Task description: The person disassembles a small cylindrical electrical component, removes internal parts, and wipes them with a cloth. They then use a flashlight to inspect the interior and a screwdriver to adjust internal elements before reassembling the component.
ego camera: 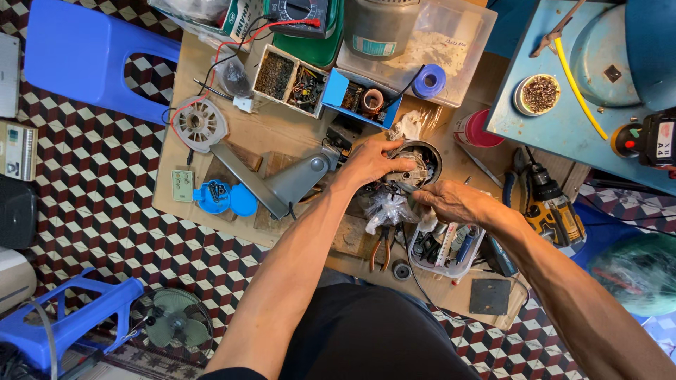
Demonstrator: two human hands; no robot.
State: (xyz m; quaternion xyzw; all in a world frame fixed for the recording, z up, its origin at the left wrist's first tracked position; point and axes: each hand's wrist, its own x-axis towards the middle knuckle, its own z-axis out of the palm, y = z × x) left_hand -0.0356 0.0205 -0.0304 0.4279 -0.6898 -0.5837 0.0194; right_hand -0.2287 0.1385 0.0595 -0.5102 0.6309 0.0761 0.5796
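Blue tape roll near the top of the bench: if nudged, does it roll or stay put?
The blue tape roll seems to lie flat on its side, hole facing up, so a nudge would probably slide it rather than roll it. It looks small and mostly hollow, so likely light. It sits against a clear plastic box, which may stop it moving that way.

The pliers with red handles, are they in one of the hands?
No, the pliers lie on the table, below both hands.

A single head-worn camera looks almost straight down, from fairly near, on the cluttered worktop [211, 151] and patterned floor [105, 211].
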